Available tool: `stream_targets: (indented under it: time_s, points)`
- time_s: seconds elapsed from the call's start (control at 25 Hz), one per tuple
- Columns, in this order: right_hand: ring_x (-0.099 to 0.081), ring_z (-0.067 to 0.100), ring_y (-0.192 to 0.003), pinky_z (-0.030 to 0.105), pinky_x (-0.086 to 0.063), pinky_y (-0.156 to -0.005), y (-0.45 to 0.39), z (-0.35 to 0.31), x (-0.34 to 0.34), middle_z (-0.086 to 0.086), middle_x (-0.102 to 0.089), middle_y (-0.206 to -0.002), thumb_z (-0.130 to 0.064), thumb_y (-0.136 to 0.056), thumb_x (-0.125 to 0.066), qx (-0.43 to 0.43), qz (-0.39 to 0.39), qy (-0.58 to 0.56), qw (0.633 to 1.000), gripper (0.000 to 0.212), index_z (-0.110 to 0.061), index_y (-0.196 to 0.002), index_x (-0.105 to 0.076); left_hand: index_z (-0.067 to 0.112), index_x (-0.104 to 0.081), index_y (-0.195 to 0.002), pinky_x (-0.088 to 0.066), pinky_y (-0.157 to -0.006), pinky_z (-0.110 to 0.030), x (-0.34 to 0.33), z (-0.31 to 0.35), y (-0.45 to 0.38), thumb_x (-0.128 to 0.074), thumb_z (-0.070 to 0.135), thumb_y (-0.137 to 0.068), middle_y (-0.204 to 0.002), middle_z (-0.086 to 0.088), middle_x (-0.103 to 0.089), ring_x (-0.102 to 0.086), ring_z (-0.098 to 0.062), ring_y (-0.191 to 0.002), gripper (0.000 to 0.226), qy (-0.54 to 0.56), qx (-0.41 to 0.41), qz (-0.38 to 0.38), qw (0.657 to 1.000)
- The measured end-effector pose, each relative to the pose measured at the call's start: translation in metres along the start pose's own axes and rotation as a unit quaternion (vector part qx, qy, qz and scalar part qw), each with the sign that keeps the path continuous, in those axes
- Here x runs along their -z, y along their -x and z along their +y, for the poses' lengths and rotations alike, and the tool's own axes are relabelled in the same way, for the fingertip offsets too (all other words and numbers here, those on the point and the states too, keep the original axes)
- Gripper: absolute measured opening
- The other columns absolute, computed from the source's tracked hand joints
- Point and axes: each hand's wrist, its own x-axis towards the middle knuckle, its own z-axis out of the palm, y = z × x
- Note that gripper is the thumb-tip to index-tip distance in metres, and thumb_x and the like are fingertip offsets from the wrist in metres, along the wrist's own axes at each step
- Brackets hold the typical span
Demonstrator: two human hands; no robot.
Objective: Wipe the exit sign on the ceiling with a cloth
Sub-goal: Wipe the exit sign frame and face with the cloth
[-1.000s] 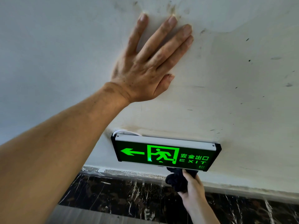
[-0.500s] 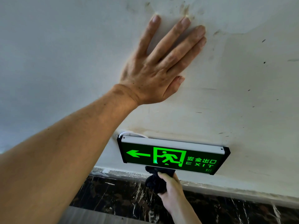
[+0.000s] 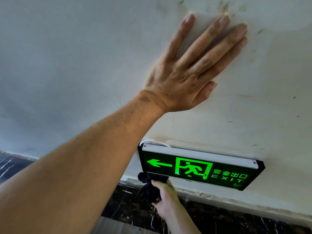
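Head view: exit sign (image 3: 200, 168) fixed edge-on to the white ceiling (image 3: 67, 65), hanging down from it, long axis running left to right across the frame and dipping slightly toward the right. Lit green face turned toward the camera; arrow at the left end pointing left, running-figure pictogram in the middle, characters and "EXIT" at the right end. White cable (image 3: 154, 142) looping above the sign's top left corner. Left hand (image 3: 189, 73) spread flat against the ceiling above the sign, fingers extended and apart, gripping nothing. Right hand (image 3: 166, 196) below the sign's left end, closed around a bunched dark cloth (image 3: 149, 186); top of the cloth touching the sign's lower edge under the arrow. Dark veined marble wall (image 3: 236, 220) beyond, below the ceiling's rough lower border.
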Motion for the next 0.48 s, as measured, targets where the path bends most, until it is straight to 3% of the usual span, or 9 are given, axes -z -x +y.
stream_targets:
  time_s: [0.28, 0.48]
  points:
    - [-0.060, 0.043, -0.106, 0.043, -0.046, -0.072, -0.008, 0.009, -0.019, 0.028, -0.065, -0.114, 0.003, -0.082, -0.062, -0.036, -0.047, 0.024, 0.998, 0.034, -0.015, -0.111, -0.060, 0.008, -0.040, -0.149, -0.010, -0.121, -0.059, -0.001, -0.001, -0.002, -0.052, 0.034, -0.087, -0.151, -0.007, -0.041, -0.037, -0.034, -0.141, 0.068, 0.012, -0.001, 0.004, 1.000]
    - [-0.065, 0.040, -0.101, 0.053, -0.053, -0.085, -0.010, 0.015, -0.017, 0.021, -0.071, -0.105, 0.001, -0.079, -0.064, -0.048, -0.099, 0.115, 0.987, 0.034, -0.018, -0.107, -0.066, 0.009, -0.038, -0.149, -0.006, -0.122, -0.057, 0.001, -0.002, -0.002, -0.052, 0.035, -0.088, -0.151, -0.006, -0.035, -0.035, -0.034, -0.141, 0.068, 0.004, -0.003, -0.005, 1.000]
